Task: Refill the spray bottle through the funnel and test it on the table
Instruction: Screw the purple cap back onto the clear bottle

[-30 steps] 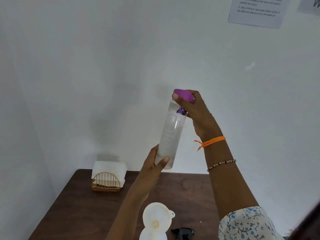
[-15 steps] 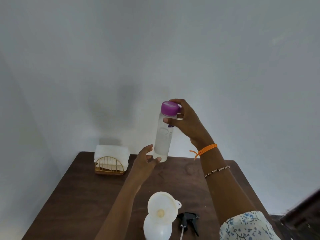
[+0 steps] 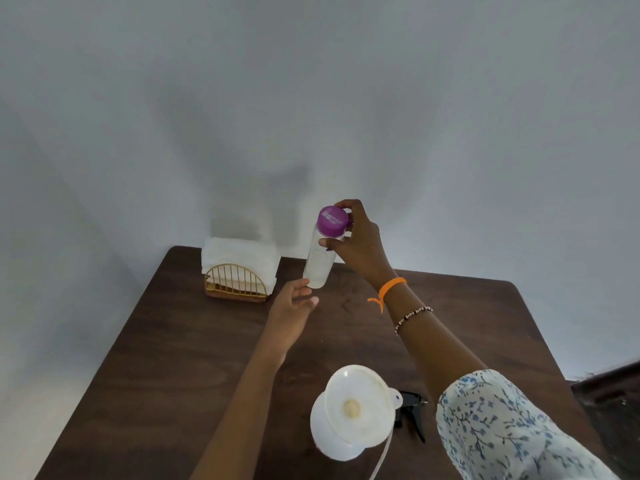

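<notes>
Purple caps the clear water bottle (image 3: 320, 259), and the right hand (image 3: 356, 244) grips it right there, fingers and thumb curled round the lid (image 3: 333, 221) and the neck just below, so the bottle hangs nearly upright with its base low over the far middle of the wooden table (image 3: 173, 358). Whether the base has touched down cannot be told. The left hand (image 3: 294, 306) lies beside that base with its fingers loose and spread, holding nothing, its fingertips at or almost at the base, probably steadying it. Nearer the person, the white spray bottle (image 3: 337, 441) stands with the funnel (image 3: 358, 403) seated in its neck (ready to pour into, or already filled; its level is not visible). Its black trigger head (image 3: 412, 414) lies just to the right, unscrewed, its tube trailing off. A napkin holder (image 3: 239, 271) sits at the back left.
</notes>
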Available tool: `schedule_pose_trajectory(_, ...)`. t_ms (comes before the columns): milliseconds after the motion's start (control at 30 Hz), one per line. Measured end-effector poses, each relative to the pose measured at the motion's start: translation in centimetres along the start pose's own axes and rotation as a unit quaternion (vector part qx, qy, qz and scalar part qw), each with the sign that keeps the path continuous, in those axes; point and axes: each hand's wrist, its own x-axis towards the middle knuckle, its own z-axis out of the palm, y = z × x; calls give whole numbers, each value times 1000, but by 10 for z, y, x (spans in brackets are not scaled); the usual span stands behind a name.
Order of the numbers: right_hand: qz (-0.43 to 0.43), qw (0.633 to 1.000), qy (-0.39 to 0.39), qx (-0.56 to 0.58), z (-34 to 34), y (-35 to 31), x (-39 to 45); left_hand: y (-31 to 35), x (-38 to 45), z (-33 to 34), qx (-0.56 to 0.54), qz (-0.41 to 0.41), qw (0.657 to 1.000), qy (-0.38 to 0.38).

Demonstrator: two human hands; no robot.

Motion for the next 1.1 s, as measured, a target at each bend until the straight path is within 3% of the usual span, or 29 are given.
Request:
schedule_pose_trajectory(200, 11, 1000, -20, -17, 31, 28, 17, -21, 14, -5, -21, -53, 998, 11)
schedule_pose_trajectory(600, 19, 999, -32, -17, 60, 53, 23, -36, 33, -11, -48, -82, 995, 17)
schedule_pose_trajectory(833, 27, 998, -53, -15, 59, 52, 20, -37, 29, -8, -52, -78, 996, 6)
schedule_pose_trajectory(1100, 99, 994, -50, 25, 26, 40, -11, -34, -1, -5, -38, -32, 999, -7)
